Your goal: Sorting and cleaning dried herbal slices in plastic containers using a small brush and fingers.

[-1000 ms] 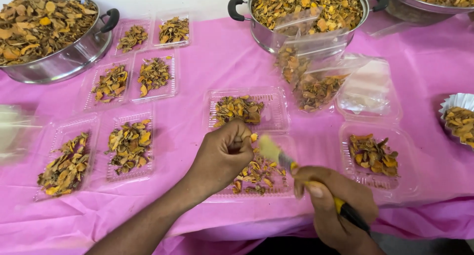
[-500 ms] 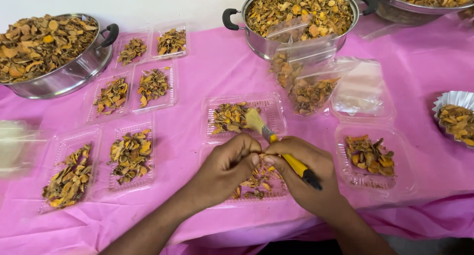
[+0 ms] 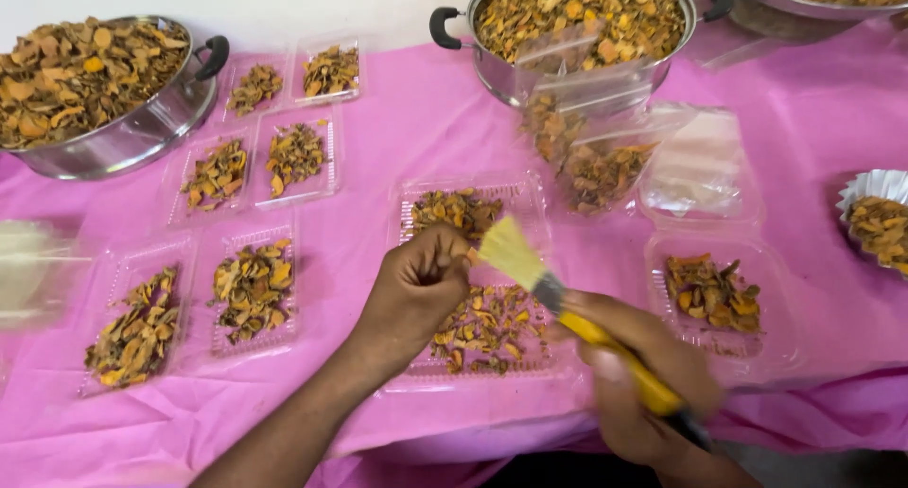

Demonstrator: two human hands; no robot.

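Above a clear tray [image 3: 558, 374] of dried slices [image 3: 487, 327], left hand [image 3: 416, 289] fingers clenched, right hand [image 3: 643, 384] fingers grasping a brush [image 3: 567, 304].

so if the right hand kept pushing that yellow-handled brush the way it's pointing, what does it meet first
The right hand aims the yellow-handled brush up and leftward. Its pale bristles already sit beside the left hand's fingertips, so it would likely meet those first; depth is uncertain.

The scene is evenly and brightly lit, with only soft shadows cast. Motion blur is seen on the right hand [image 3: 643, 374] at lower right and on a pale shape at the left edge. Mild glare is shown on the clear plastic trays [image 3: 705, 176] at upper right.
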